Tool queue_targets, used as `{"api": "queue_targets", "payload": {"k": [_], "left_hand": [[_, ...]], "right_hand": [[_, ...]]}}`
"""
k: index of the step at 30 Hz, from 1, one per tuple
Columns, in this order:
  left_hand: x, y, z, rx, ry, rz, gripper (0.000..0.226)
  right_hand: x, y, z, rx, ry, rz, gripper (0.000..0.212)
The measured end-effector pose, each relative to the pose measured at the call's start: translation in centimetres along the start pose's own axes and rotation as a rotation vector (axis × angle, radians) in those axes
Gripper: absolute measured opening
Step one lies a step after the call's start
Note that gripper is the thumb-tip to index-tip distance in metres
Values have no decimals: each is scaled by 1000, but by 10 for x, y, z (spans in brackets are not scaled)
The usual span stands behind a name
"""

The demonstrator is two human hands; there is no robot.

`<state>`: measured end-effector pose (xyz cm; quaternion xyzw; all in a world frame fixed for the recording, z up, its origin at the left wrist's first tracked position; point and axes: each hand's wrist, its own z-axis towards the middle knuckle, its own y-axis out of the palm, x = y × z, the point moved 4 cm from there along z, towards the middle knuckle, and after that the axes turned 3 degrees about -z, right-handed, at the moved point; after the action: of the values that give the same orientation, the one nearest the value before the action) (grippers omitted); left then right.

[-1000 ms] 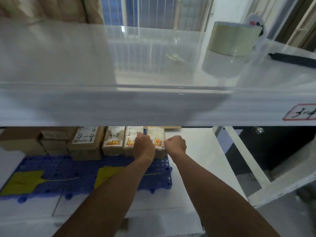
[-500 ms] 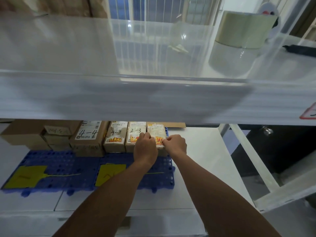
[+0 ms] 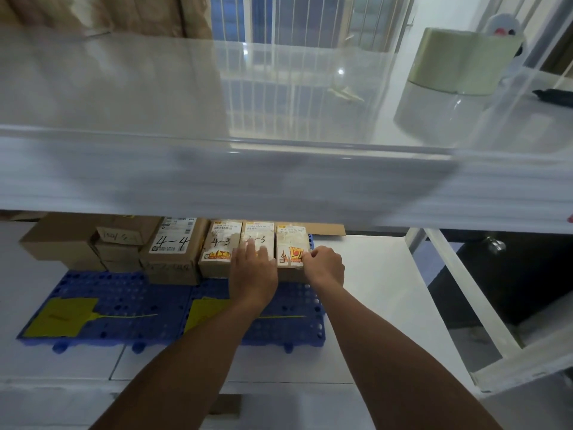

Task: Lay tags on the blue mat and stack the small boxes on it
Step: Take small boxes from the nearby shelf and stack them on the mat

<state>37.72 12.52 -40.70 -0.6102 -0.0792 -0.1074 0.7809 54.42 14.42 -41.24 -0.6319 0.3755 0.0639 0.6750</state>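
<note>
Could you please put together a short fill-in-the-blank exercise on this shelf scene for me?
1. Both tags lying on the blue mat are ____ in colour.
2. The box just left of the 4-3 box is marked ____ by hand.
3. The roll of tape stands on the shelf ____ the blue mat.
4. The right hand grips the end box at its ____ edge.

Missing words: yellow; 4-4; above; right.

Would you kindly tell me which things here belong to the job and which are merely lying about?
Job: blue perforated plastic mat; flat yellow tags; small labelled brown cardboard boxes.
Lying about: wide beige tape roll; black pen-like object.
</note>
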Motion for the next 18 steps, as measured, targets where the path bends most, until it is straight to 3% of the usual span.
{"api": "queue_targets", "payload": {"k": [4, 18], "left_hand": [[-23, 1, -1, -110, -109, -33, 54], [-21, -4, -10, -213, -44, -8, 53]], "right_hand": [[-1, -4, -6, 9, -38, -5, 39], [8, -10, -20, -38, -81, -52, 36]]}}
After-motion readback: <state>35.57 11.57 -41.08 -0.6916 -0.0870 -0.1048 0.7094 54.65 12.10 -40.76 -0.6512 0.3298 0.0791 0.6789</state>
